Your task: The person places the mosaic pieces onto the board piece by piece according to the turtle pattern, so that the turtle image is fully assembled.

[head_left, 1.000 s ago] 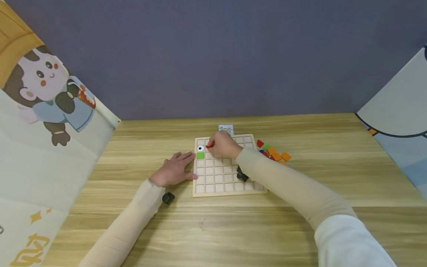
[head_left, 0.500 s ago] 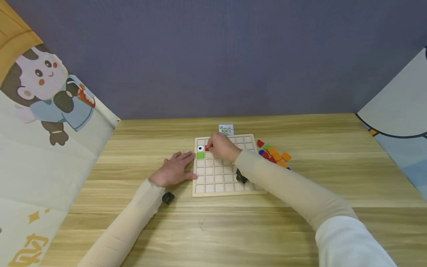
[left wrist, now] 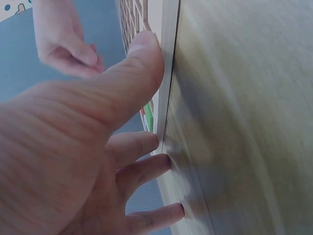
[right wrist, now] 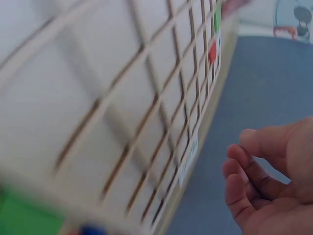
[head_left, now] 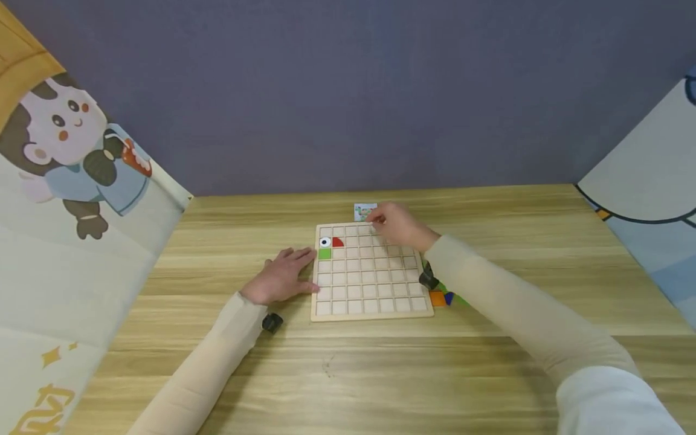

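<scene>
A wooden grid board lies on the table, its square cells mostly bare. Near its far left corner sit a white piece with a black-and-white eye, a red quarter-round piece and a green square piece. My left hand rests at the board's left edge, fingers spread; in the left wrist view the thumb touches the frame. My right hand hovers over the far side of the board with loosely bent fingers. Nothing shows between its thumb and fingers in the right wrist view.
A small printed card lies just behind the board. To the right, partly hidden by the right sleeve, are loose pieces, among them an orange square and a blue piece. A dark wall rises behind the table.
My right hand has let go of the red piece, which now lies in a cell beside the eye piece, and has moved right. My left hand has stayed in place.
</scene>
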Demonstrator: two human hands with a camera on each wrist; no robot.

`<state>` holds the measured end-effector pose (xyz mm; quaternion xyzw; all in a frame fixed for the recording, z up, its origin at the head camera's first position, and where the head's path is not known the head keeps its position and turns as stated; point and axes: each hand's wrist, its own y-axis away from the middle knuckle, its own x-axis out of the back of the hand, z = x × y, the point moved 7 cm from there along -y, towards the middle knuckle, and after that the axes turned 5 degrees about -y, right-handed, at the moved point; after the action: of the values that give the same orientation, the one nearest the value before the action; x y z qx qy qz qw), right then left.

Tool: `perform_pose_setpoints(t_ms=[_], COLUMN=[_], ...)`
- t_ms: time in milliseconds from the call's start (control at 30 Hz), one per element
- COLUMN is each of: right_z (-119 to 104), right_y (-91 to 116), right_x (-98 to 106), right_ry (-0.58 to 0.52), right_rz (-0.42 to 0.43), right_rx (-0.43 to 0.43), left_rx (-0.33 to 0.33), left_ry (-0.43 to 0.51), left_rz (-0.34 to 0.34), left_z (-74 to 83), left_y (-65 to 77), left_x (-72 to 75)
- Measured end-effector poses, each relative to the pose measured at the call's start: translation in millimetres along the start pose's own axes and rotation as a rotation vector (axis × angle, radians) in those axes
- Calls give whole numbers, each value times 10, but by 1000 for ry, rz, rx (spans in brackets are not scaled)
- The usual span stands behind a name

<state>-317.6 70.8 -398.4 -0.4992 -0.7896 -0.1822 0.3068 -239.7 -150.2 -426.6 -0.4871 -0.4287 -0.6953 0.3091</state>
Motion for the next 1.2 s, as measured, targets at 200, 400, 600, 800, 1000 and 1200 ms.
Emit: perform_pose_setpoints(t_ms=[200,400,600,800,1000,1200], right_z=[296,522,727,793,787,777], right_y=[338,729,993,1157,1191,1124], right_x=[244,304,363,388,435,440], right_ry=[31,71,128,209,237,197], right_rz=[35,31,45,42,71,52], right_rx=[-70,-98,-58,-7,17,5], left_rx=[-9,-15,-29,-39,-34,-39], left_ry=[4,-6,-7,-7,-1,-2], left_rz=[0,3,-9,-11,-15,-9], left_z=[-30,-48,-52,-53,-60,-50], left_y=[63,112,127,141,143,140], left_x=[-34,-35,-55,-47,-52,-49])
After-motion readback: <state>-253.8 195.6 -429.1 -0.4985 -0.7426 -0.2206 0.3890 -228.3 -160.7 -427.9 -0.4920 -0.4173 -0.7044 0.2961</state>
